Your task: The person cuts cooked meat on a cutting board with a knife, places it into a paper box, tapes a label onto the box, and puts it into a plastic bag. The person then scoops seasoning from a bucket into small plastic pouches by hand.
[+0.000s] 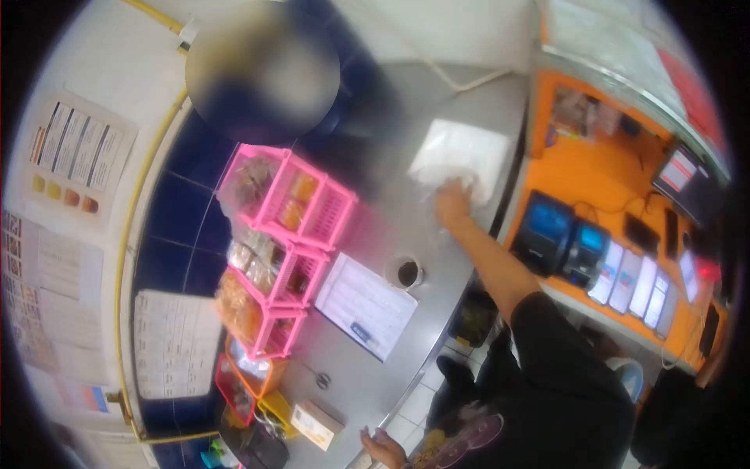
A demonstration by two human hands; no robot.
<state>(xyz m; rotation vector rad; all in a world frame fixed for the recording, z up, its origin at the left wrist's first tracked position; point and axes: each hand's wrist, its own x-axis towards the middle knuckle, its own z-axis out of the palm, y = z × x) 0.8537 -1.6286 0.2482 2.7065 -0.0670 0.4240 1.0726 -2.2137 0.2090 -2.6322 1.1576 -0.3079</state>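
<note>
My right hand [455,205] reaches out over the steel counter, its fingers bent on the near edge of a stack of white plastic bags [466,148]. The fingertips are partly lost in the plastic. My left hand [384,449] is low in the view by the counter's front edge, palm up with its fingers loosely apart, and I see nothing held in it. Between the two hands, a cup with dark contents [408,273] stands beside a printed sheet [366,305] with a small dark blue item [362,331] on it.
Pink stacked baskets [312,205] hold packaged goods along the tiled wall. Scissors [322,380] and a small box [316,424] lie nearer. Several phones [642,286] and card terminals [541,231] rest on an orange counter [578,168]. Another person's hand [709,367] shows at far right.
</note>
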